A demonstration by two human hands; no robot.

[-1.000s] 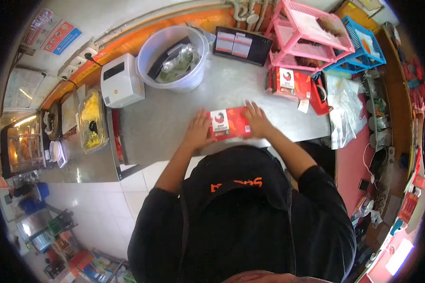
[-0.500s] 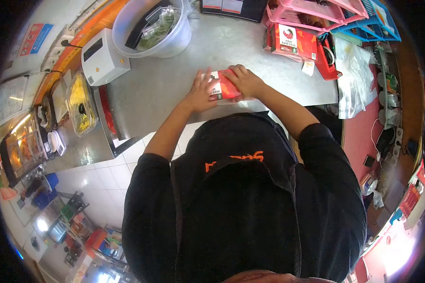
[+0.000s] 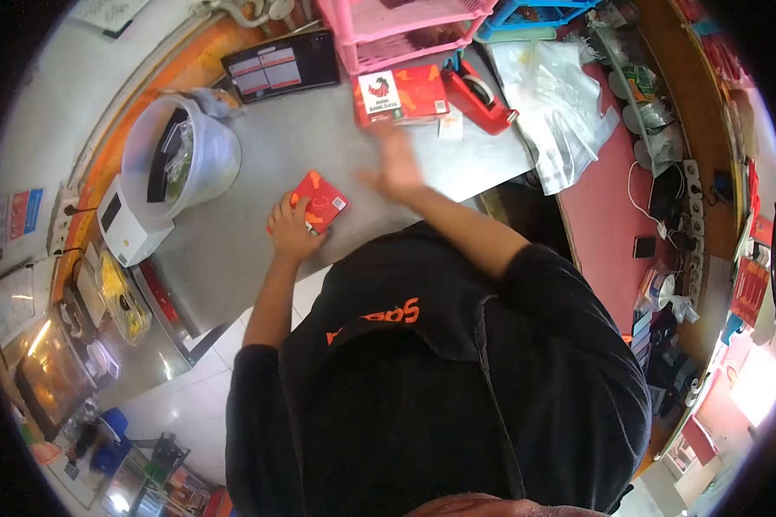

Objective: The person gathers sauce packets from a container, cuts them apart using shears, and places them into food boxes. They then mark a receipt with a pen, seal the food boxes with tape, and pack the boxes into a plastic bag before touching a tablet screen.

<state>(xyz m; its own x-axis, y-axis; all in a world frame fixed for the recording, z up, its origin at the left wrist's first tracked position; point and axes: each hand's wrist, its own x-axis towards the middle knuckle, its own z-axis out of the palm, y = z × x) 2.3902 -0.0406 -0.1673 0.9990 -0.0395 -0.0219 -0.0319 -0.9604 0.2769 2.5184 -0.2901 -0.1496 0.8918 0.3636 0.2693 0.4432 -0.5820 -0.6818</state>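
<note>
On the metal counter (image 3: 259,142) lies a small red box (image 3: 321,196) with orange patterns and a white label. My left hand (image 3: 292,226) rests on the left side of this box, its fingers bent over it. My right hand (image 3: 394,164) is in the air above the counter, away from the box, blurred, with its fingers apart and nothing in it. Just beyond it stands a larger red box (image 3: 420,93) with a white label and black logo. A red tape dispenser (image 3: 485,99) and a small white paper (image 3: 451,126) are right of that larger box.
A translucent tub (image 3: 220,159) with bagged greens and a white printer (image 3: 128,222) stand at the left. A dark screen (image 3: 280,67) and pink rack (image 3: 388,39) line the back. Clear plastic bags (image 3: 550,108) and a phone (image 3: 643,247) lie at the right.
My right hand has let go of the small box and moved toward the larger box. My left hand stays on the small box, which now looks turned. The whole view has shifted and rotated.
</note>
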